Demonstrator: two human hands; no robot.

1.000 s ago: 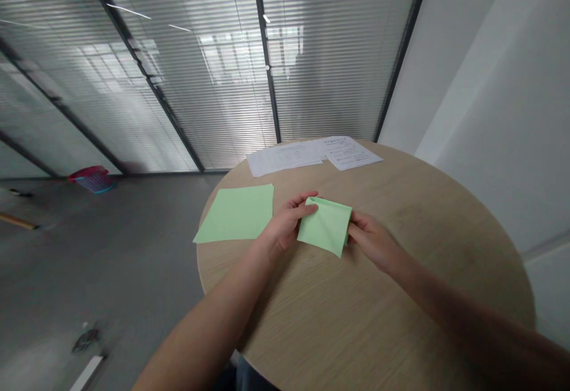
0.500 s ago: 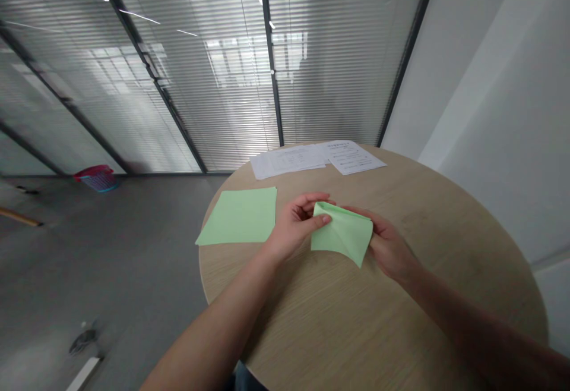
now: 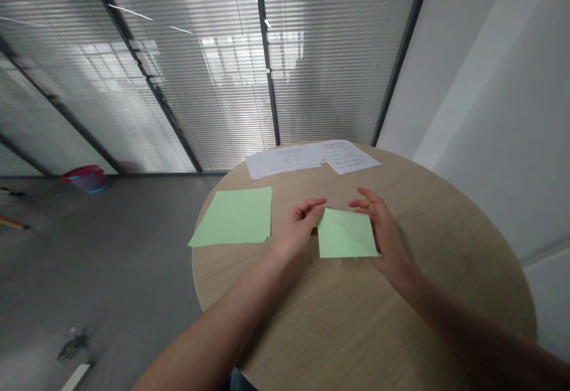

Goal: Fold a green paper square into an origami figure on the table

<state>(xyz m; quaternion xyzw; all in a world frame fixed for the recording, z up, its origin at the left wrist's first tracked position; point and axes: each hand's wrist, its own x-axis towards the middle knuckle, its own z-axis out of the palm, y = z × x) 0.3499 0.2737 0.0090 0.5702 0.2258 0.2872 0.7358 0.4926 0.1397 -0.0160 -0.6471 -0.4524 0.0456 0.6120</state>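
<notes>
A folded sheet of green paper is between my two hands, above the round wooden table. My left hand pinches its upper left corner between thumb and fingers. At the paper's right edge is my right hand, its fingers apart and reaching past the top edge; its thumb is hidden, and the palm side touches or nearly touches the paper. Left of my left hand lies a stack of green paper sheets, slightly uneven at its right edge.
White printed sheets overlap at the far side of the round table. On the floor to the left stands a red and blue basket. Beyond the table are glass panels with blinds, and a white wall is at the right.
The folded green paper has gone from bent and creased to flatter, and sits slightly lower. My right hand's fingers have come out from behind it and spread. My left hand has shifted to the paper's corner.
</notes>
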